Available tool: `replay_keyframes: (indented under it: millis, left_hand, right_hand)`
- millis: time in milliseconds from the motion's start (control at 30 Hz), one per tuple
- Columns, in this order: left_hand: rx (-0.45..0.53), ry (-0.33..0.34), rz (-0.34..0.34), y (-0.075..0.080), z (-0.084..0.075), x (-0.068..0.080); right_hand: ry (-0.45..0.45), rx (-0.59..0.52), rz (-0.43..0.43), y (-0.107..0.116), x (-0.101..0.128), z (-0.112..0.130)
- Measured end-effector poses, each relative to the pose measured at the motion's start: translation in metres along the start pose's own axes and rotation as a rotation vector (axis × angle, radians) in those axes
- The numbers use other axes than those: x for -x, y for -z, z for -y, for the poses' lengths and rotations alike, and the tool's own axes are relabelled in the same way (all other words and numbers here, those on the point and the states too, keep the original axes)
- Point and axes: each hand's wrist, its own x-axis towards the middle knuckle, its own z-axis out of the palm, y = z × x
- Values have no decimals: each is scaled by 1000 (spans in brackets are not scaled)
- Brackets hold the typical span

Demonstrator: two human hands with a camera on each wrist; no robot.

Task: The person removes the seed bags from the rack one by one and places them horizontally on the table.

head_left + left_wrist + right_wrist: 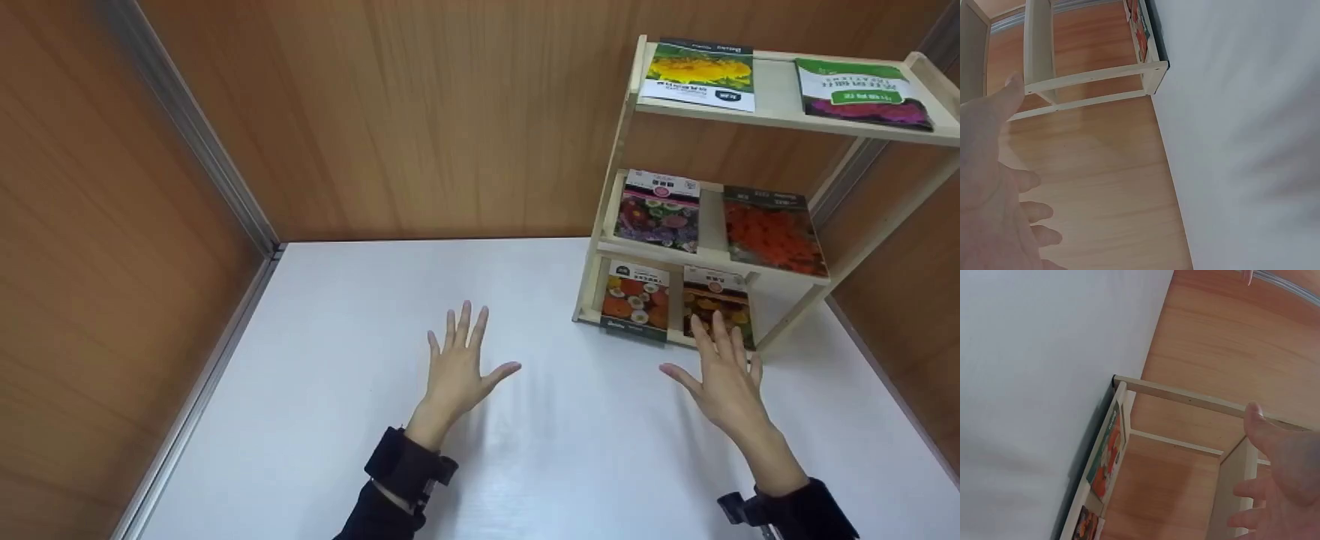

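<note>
My left hand (455, 375) is held over the white table (322, 360), fingers straight and thumb spread, with nothing in it. To the right, my right hand (726, 390) is spread the same way in front of a wooden shelf rack (611, 187). In the head view its fingertips overlap a seed packet with orange-brown flowers (712, 289) on the bottom tier; whether they touch cannot be told. Beside that packet lies one with orange and white flowers (636, 298). The right wrist view shows the bottom-tier packet (1107, 453) and the bare right palm (1292, 484).
On the middle tier lie a purple-flower packet (658, 214) and a red-flower packet (776, 231). The top tier bears a yellow-flower packet (699, 73) and a green-and-white packet (862, 91). Wood-grain panels (420, 120) stand behind and at both sides, with a metal strip (202, 142) at the left corner.
</note>
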Motion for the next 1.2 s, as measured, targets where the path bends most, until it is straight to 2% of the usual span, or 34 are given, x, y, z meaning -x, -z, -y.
replay_keyframes:
  millis: [300,467,633,767,867,967,1200]
  left_hand:
    - [148,-82,-82,22,-22,-26]
    - [227,-120,-140,35,-34,-41]
    - [332,-145,-214,48,-47,-60]
    - [425,-166,-262,59,-58,-78]
    - [495,-173,-280,66,-66,-91]
    - [554,-162,-280,71,-73,-104]
    - [653,-156,-258,71,-89,-136]
  right_hand:
    - [-37,16,-112,47,4,-6]
    - [-26,68,-202,71,4,-12]
    - [-63,132,-283,96,3,-19]
    - [-104,165,-397,112,-1,-25]
    - [-148,142,-474,121,-6,-30]
    - [-197,80,-516,129,-13,-36]
    - [-269,-115,-484,134,-33,-51]
